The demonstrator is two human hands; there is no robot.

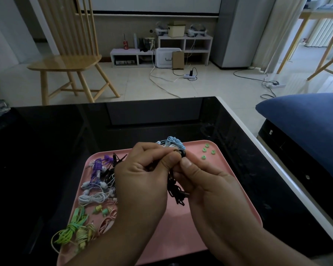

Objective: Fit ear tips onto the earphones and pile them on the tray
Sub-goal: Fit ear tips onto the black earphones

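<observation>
Your left hand (142,175) and right hand (206,187) meet above the middle of the pink tray (181,223), which sits on the black table (65,131). The fingers (169,160) of your left hand are curled and pinch a black earphone (178,152) at its bud. Your right thumb and forefinger pinch a black ear tip (183,153) right against that bud; whether the tip is seated on it is hard to judge, since your fingertips cover the joint. The earphone's black cable (174,191) hangs in a loose tangle between your palms, down toward the tray.

On the tray's left side lie the other earphones in a pile: a purple bundle (97,167) at the far end, white sets (93,197) nearer, then a pink coil (108,219) and a green and yellow bundle (73,229) at the near left corner, its cord trailing past the tray's rim. A light blue coiled earphone (173,142) rests at the tray's far edge, just beyond your fingertips. Four loose green ear tips (207,151) lie near each other at the far right corner of the tray.

Beyond the table stands a wooden chair (69,60) on the tiled floor, far left.
</observation>
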